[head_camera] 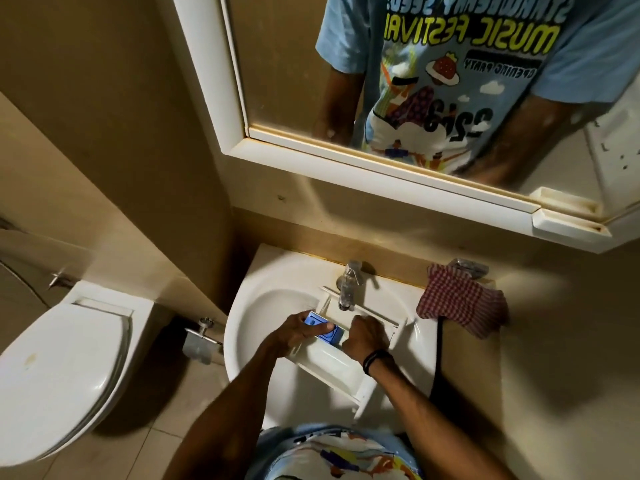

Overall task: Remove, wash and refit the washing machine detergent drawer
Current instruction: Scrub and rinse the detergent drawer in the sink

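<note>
My left hand [301, 329] grips the detergent drawer [332, 367] across its side wall, with the thumb laid over the blue insert [327, 337]. My right hand [365, 336] is curled down into the compartment beside it. I cannot tell whether it pinches something or only rubs. The drawer lies slantwise in the sink [249, 306], its inner end under the tap [348, 289] and its front panel towards me.

I judge it to be light, hollow, stiff plastic with thin walls. Wet, it will likely be slick, so I would wrap my fingers round a long side wall or the deep front panel rather than press on flat faces. I would not carry it by the blue insert, since that piece probably clips in and could pop loose. The slim dividers may crack if levered, and a slip onto the hard basin could chip a corner.

A red checked cloth [460, 303] hangs at the sink's right corner, near enough for drying.
</note>
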